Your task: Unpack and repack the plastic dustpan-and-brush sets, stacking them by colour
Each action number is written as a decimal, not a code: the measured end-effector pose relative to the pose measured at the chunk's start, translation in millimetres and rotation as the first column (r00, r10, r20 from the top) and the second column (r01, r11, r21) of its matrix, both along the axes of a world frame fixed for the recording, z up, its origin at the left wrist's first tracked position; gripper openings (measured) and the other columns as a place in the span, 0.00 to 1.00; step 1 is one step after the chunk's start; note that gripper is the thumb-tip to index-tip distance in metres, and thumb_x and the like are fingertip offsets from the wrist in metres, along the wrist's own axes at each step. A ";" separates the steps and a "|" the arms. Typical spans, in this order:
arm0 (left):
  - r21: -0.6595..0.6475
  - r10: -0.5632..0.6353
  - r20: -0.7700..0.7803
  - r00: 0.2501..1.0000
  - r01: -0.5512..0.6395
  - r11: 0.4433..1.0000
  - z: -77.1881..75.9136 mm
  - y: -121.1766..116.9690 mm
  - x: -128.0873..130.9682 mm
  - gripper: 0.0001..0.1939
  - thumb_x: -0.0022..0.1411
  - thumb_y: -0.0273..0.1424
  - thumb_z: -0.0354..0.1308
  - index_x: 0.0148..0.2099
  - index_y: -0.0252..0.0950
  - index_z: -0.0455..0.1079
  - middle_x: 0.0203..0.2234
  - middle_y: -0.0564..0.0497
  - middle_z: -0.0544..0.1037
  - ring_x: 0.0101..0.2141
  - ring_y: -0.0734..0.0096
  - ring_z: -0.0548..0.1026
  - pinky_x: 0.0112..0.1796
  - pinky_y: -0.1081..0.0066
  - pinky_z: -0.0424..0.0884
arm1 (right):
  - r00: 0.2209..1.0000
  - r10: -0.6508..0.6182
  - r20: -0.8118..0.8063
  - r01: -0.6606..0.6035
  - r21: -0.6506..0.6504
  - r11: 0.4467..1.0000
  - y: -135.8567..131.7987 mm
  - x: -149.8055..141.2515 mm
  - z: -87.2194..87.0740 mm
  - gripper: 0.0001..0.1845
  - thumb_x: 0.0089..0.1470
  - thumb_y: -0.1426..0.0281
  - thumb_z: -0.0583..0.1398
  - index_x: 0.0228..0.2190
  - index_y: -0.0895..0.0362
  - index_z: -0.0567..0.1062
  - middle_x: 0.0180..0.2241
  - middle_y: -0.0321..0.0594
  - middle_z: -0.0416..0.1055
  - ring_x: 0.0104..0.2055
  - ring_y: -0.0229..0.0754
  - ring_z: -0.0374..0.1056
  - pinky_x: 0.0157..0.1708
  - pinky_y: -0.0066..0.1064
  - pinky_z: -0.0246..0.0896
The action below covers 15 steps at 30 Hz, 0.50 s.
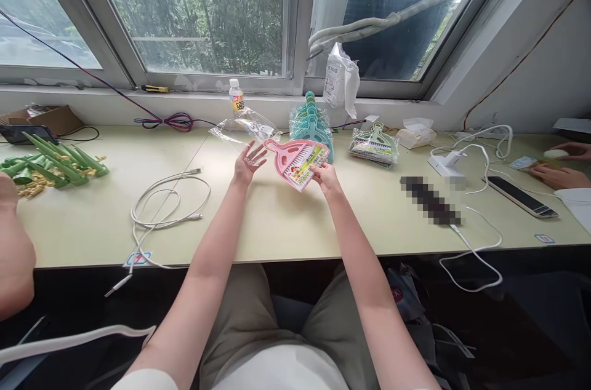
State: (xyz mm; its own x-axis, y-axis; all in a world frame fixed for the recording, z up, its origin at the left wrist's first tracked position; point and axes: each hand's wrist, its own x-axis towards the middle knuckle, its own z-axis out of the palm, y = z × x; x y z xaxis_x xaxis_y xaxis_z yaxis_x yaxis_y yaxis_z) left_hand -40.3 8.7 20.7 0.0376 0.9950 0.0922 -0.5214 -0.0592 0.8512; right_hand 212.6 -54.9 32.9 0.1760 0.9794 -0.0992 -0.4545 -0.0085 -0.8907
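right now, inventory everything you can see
dustpan set: one, pink, centre
wrap: one, clear, centre
dustpans: several, teal, back centre
packs: one stack, green, back right
bottle: one, yellow, back
bag: one, white, back
stalks: several, green, left
box: one, brown, left
cables: several, white, both sides
phone: one, black, right
tissue pack: one, white, right
table: one, yellow, centre
window: one, grey-framed, behind
someone's hands: two, bare, right
left hand, right hand: two, bare, centre

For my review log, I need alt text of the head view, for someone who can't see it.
A person's right hand holds a pink plastic dustpan and brush set above a pale yellow tabletop; the left hand is at crumpled clear plastic film. Similar teal sets sit behind, below a window.
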 end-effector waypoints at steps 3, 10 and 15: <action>-0.009 -0.005 0.012 1.000 0.005 1.000 -2.7 1.9 1.2 0.27 0.64 0.41 0.55 0.63 0.40 0.65 0.55 0.44 0.76 0.50 0.58 0.78 0.51 0.60 0.73 | 1.000 0.027 0.001 -0.027 0.003 1.000 1.1 -1.0 0.0 0.12 0.46 0.85 0.65 0.32 0.59 0.76 0.31 0.39 0.80 0.34 0.42 0.78 0.47 0.43 0.76; 0.015 -0.106 -0.055 0.993 0.107 0.994 -9.0 7.0 2.8 0.27 0.57 0.34 0.65 0.58 0.39 0.69 0.48 0.44 0.80 0.44 0.62 0.80 0.52 0.60 0.73 | 0.997 0.071 0.012 -0.071 0.058 0.996 0.9 -6.5 -2.2 0.14 0.44 0.82 0.68 0.34 0.59 0.76 0.34 0.40 0.80 0.38 0.44 0.78 0.48 0.44 0.75; 0.007 -0.187 -0.121 0.975 0.189 0.982 -7.9 5.3 7.0 0.33 0.53 0.31 0.69 0.61 0.38 0.67 0.47 0.43 0.81 0.40 0.63 0.81 0.47 0.63 0.75 | 0.999 -0.021 -0.027 0.023 0.090 0.996 -2.0 -10.4 -3.8 0.13 0.46 0.80 0.67 0.35 0.58 0.75 0.37 0.41 0.80 0.41 0.43 0.77 0.48 0.41 0.76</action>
